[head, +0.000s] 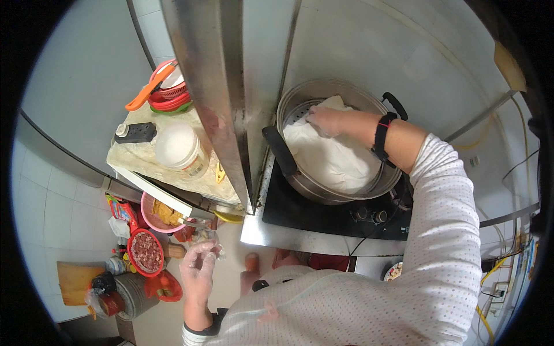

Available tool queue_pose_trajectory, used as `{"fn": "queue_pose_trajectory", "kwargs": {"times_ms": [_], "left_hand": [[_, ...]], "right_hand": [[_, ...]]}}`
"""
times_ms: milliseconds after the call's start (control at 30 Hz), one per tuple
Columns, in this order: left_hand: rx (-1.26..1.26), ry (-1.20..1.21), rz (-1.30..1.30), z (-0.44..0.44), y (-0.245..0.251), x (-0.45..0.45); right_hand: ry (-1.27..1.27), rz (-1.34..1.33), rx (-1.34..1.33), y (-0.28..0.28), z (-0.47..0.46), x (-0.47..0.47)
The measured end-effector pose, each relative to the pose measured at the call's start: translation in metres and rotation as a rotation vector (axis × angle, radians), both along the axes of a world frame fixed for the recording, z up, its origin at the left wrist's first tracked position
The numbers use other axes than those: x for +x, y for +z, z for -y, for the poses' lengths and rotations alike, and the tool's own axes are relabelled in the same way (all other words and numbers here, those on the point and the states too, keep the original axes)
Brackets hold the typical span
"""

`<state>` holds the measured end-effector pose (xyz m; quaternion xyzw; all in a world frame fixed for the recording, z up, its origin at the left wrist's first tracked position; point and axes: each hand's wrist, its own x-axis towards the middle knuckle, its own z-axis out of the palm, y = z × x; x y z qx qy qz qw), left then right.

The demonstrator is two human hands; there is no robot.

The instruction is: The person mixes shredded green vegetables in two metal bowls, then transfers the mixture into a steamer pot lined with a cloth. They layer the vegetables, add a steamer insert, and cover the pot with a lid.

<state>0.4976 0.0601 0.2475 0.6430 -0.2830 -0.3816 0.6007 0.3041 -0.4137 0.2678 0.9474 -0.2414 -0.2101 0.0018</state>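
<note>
A large metal steamer pot (pixel 391 184) with black handles stands on the black glass cooktop (pixel 281 212). White cloth (pixel 337 164) lies loosely folded inside it, covering most of the perforated steamer tray (pixel 298 116). My right hand (pixel 326 121) reaches into the pot, its fingers closed on the cloth near the tray's uncovered far-left part; the fingertips are partly hidden. Off to the left, my left hand (pixel 199 268) hangs away from the pot above the floor. It is dusted with white powder, and its fingers are loosely curled with nothing visible in them.
A metal-edged partition (pixel 236 99) rises left of the pot. Beyond it, a covered worktop (pixel 138 153) bears a white bucket (pixel 175 145), a power strip (pixel 136 132) and stacked baskets (pixel 173 97). Below are a red bowl of chopped meat (pixel 146 252) and a pink basin (pixel 151 222).
</note>
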Motion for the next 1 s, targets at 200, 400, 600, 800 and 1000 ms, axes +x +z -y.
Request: {"fn": "queue_pose_trajectory", "kwargs": {"times_ms": [200, 400, 600, 800, 1000], "left_hand": [[-0.027, 0.017, -0.006, -0.008, -0.003, -0.002], [-0.023, -0.009, 0.013, -0.003, -0.003, -0.005], [-0.042, -0.052, -0.011, -0.002, 0.002, -0.012], [-0.07, -0.388, 0.039, 0.009, 0.008, -0.001], [-0.034, -0.974, 0.024, 0.041, 0.006, 0.009]], "right_hand": [[-0.009, 0.036, -0.035, -0.009, 0.022, -0.01], [0.059, 0.037, -0.02, -0.015, 0.009, -0.013], [0.107, 0.214, -0.178, 0.044, -0.006, -0.024], [-0.355, 0.681, -0.145, 0.161, -0.093, -0.112], [-0.899, 0.908, -0.171, 0.172, -0.293, -0.207]]}}
